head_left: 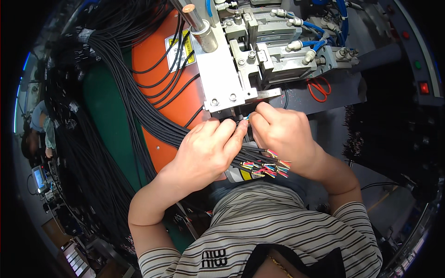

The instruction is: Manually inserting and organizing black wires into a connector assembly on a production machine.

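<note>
Nearest to me, under my palms, a bundle of black cables fans out its stripped ends (pixel 268 166); the coloured inner wires are too many and too tangled for me to count. My left hand (pixel 206 150) is closed around that bundle, thumb and forefinger pinched forward. My right hand (pixel 282 134) is closed too, its fingertips (pixel 259 111) pinching one thin wire end (pixel 247 117) just in front of the left thumb. That wire sits right at the mouth of the grey metal press (pixel 241 74), directly beyond my fingertips.

I judge the risk is here: my fingertips are almost touching the tooling, so a slip forward could put them under it, and a loose neighbouring strand could be dragged in with the held one.

Further out, to the right of my right hand, one pair of orange-handled scissors (pixel 319 88) lies on the dark table. To the left of my left hand, the long black cable loom (pixel 139 102) sweeps over one orange panel (pixel 153 60). Beyond the press I see several blue air hoses (pixel 320 28). At the far right are one red button (pixel 423 87) and one green button (pixel 417 65).
</note>
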A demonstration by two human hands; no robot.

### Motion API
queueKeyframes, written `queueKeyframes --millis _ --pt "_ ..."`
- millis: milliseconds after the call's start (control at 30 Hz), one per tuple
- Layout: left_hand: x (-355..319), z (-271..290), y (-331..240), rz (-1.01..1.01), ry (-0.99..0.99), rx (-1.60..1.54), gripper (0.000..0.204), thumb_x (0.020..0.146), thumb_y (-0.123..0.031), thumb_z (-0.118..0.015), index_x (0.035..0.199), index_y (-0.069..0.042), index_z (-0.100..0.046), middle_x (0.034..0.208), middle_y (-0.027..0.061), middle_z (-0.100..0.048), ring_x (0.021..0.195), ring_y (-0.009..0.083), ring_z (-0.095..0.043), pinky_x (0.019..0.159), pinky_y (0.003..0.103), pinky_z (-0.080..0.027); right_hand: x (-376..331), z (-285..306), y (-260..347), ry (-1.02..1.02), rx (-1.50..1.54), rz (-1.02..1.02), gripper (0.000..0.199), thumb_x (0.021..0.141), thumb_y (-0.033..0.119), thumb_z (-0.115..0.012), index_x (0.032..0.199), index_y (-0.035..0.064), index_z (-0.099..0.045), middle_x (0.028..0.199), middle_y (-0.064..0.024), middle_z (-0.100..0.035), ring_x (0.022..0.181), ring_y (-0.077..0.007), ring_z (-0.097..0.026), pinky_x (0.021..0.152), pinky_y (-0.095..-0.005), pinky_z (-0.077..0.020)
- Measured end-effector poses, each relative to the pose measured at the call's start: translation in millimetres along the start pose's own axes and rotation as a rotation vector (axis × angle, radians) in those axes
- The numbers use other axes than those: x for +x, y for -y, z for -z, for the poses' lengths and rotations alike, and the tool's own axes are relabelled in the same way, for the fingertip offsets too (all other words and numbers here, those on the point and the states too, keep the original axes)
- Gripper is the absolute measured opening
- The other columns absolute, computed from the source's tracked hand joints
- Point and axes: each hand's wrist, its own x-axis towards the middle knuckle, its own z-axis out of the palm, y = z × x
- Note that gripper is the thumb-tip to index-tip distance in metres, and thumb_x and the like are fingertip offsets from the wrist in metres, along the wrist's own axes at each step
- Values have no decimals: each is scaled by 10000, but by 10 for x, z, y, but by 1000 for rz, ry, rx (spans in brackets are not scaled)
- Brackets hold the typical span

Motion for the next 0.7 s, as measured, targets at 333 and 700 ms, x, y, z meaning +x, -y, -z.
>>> queueKeyframes --millis 333,700 --pt "36 -15 -15 36 -55 -6 447 753 -66 -624 1197 -9 -630 853 90 -496 734 234 -546 643 343 -483 -66 -182 -43 -283 186 -48 54 779 45 -690 806 26 -647 742 -103 -633 507 -260 -586 474 -362 -477" --pt "-259 -88 109 233 -261 -192 443 557 113 -632 991 34 -670 883 117 -562 788 291 -568 679 379 -479 -72 -118 -127 -29 558 -334 55 832 16 -681 836 -23 -642 656 -35 -599 468 -51 -489 454 -222 -364"
